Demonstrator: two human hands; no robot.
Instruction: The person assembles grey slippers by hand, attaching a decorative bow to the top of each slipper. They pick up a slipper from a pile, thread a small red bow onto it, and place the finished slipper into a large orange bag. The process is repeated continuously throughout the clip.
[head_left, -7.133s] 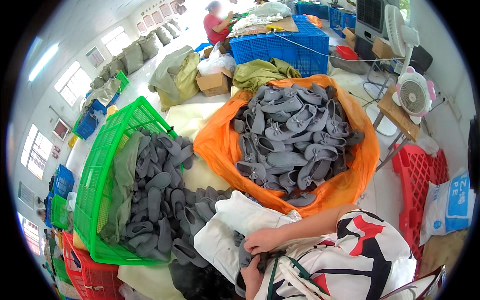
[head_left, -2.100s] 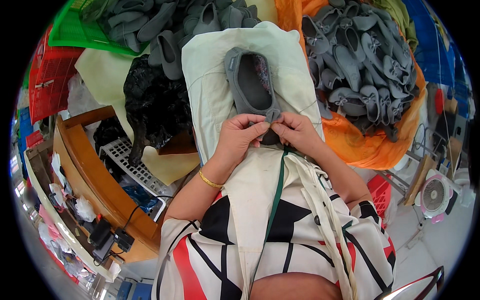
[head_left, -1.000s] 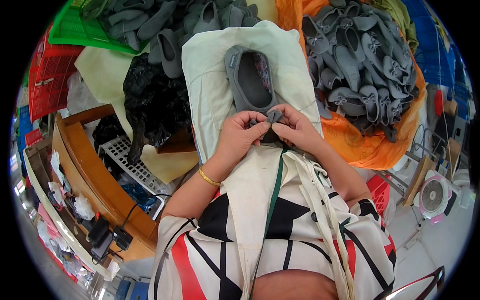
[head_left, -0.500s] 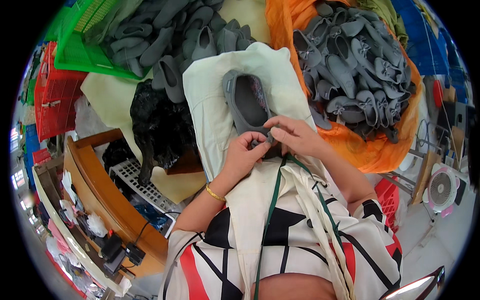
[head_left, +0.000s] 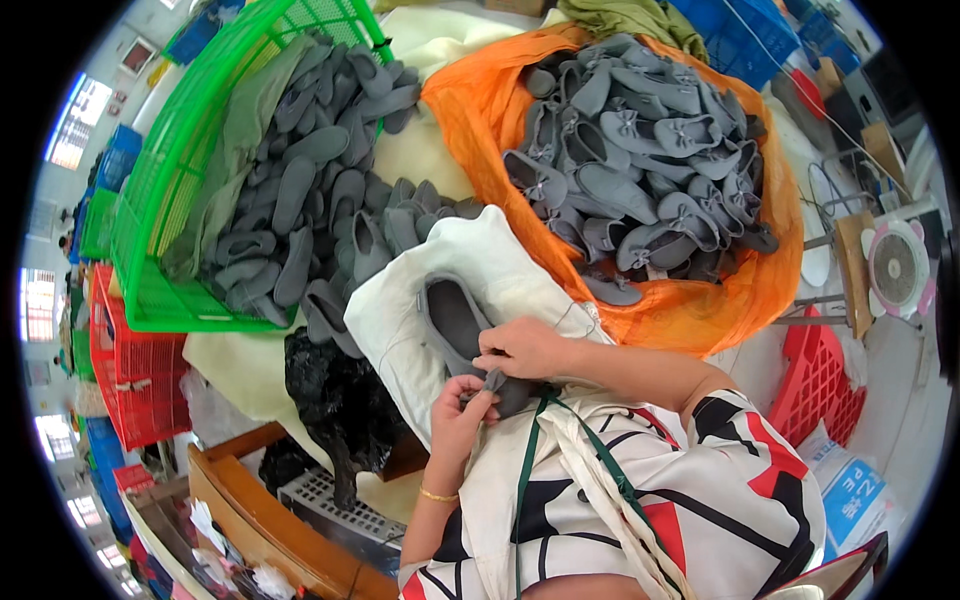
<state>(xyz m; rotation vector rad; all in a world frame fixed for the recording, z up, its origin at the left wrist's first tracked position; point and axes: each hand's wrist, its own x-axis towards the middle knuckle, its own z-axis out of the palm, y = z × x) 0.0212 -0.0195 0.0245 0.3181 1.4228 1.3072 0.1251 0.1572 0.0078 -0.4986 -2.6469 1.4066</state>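
The bow (head_left: 493,380) is pinched by the left hand (head_left: 461,414); whether anything is gripped by the right hand (head_left: 523,347) cannot be told. The shoe (head_left: 453,316), on white cloth (head_left: 384,312), might be skewed by tugging.

Red crate (head_left: 140,375) L, wht/pnk fan (head_left: 898,268) R
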